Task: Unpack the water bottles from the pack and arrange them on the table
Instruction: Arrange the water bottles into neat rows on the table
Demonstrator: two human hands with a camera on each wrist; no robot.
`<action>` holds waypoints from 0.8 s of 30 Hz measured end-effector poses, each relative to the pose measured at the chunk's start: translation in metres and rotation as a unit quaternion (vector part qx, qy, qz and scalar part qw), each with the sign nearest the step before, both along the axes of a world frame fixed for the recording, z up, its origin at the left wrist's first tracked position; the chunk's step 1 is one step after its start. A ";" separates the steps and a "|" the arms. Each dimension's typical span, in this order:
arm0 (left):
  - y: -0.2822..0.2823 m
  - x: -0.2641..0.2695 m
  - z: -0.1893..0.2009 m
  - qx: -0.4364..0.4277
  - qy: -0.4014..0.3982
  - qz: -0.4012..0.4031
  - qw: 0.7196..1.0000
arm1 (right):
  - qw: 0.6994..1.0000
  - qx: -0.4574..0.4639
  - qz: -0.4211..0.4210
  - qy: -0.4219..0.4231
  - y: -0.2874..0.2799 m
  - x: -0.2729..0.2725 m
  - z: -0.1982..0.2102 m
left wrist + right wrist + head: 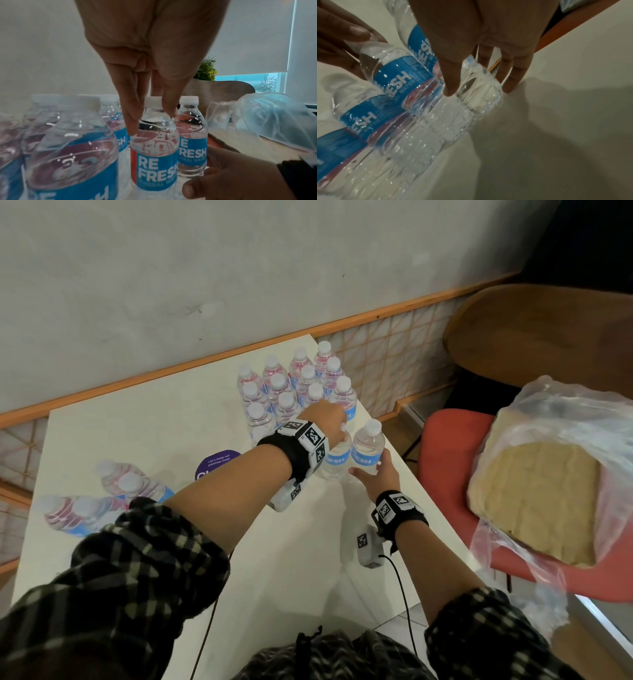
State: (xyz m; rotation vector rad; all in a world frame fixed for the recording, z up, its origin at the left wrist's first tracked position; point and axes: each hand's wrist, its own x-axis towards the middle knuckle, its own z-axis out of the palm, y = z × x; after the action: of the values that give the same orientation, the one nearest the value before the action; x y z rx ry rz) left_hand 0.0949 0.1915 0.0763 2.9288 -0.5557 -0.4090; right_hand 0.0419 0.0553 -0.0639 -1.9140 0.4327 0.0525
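Note:
Two clear water bottles with blue labels stand side by side near the right edge of the white table (pixel 137 422). My left hand (pixel 337 433) (pixel 150 121) comes down from above and pinches the neck of the left bottle (pixel 337 462) (pixel 154 155) just under its white cap. My right hand (pixel 368 474) (pixel 479 86) holds the lower body of the right bottle (pixel 368 446) (pixel 479 100), thumb on one side and fingers on the other. Several bottles (pixel 294 385) stand in rows just behind. The torn pack (pixel 102 494) with a few bottles lies on its side at the table's left.
A red chair (pixel 445 460) stands right of the table and carries a clear plastic bag (pixel 565 422) with a beige block inside. A round wooden table (pixel 548 337) is behind it. A purple sticker (pixel 215 465) lies mid-table. A wall runs along the far edge.

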 end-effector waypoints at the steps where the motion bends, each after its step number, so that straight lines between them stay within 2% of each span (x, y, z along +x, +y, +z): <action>1: 0.001 0.003 0.000 0.006 -0.004 0.001 1.000 | 1.000 0.002 0.003 0.000 0.000 0.005 -0.001; 7: 0.004 0.014 0.000 0.009 -0.003 0.021 1.000 | 0.999 0.021 0.028 0.002 0.001 0.028 -0.008; 13: 0.010 0.017 0.003 0.005 0.027 0.010 1.000 | 0.995 0.089 0.029 0.021 -0.014 0.024 -0.030; 24: 0.011 0.026 0.004 -0.002 0.006 0.016 1.000 | 0.998 0.036 0.033 0.033 -0.016 0.034 -0.027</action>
State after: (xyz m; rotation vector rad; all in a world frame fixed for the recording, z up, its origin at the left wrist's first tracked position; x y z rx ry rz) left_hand 0.1205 0.2023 0.0799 2.9259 -0.5080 -0.4211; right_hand 0.0754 0.0390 -0.0913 -1.8584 0.4057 0.1730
